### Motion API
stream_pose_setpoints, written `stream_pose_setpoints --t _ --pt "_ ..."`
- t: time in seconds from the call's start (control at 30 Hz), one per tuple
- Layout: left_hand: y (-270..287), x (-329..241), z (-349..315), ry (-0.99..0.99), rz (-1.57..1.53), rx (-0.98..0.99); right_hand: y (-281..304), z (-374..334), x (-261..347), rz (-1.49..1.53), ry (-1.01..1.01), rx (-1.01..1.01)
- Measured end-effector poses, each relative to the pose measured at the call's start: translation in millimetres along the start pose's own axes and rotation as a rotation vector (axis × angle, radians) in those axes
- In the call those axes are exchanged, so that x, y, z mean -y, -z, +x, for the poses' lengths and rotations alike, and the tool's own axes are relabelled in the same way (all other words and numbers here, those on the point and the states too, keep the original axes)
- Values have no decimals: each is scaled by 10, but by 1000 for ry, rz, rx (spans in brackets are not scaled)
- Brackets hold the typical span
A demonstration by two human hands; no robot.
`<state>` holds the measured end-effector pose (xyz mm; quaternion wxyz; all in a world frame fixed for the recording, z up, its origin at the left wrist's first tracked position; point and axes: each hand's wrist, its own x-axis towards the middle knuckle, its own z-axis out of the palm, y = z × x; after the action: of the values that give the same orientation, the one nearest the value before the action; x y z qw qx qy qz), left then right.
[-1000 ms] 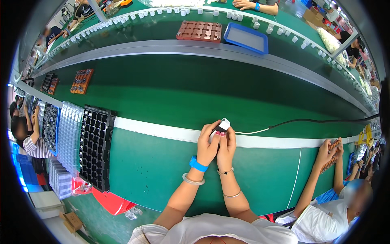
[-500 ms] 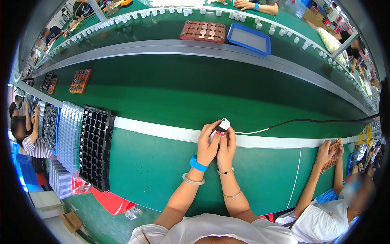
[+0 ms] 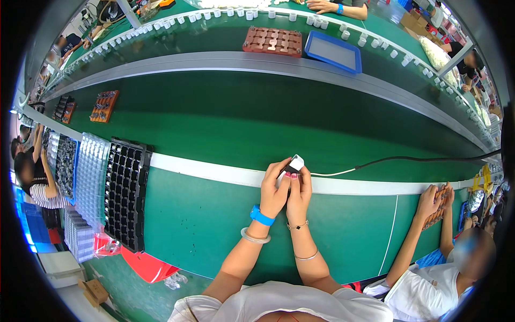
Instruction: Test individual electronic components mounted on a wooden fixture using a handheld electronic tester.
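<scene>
A small block-shaped piece (image 3: 296,162), white on its end and black below, is pinched between my two hands over the white strip along the green table. My left hand (image 3: 273,189), with a blue band at the wrist, closes on its left side. From the right, my right hand (image 3: 300,194) grips the same piece, and both thumbs press together on its near face. Most of the black part is hidden by my fingers. A thin white cord (image 3: 335,174) reaches up to my right fingers; whether it joins the piece I cannot tell.
At left stand a black compartment tray (image 3: 126,196) and clear plastic trays (image 3: 91,180). A dark cable (image 3: 424,159) crosses at right. Beyond the metal rail (image 3: 225,61) are a red-brown fixture (image 3: 272,42), a blue tray (image 3: 333,52) and white cups. A co-worker (image 3: 429,290) sits at right.
Beyond the rail, the red-brown fixture, blue tray and cups have shifted slightly right. The fixture at far left has slid a little left. My hands and the piece look still.
</scene>
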<state>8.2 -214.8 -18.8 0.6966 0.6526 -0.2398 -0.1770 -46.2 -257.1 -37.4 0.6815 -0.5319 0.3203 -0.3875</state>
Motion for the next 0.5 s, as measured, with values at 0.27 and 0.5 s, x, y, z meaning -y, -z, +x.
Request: stream_pose_setpoints --t 0.27,0.5 --pt "-4 8 5 0 -16 -1 1 8 -6 -8 -9 2" --pt "-1 21 13 6 -7 8 4 20 -19 11 -30 -4"
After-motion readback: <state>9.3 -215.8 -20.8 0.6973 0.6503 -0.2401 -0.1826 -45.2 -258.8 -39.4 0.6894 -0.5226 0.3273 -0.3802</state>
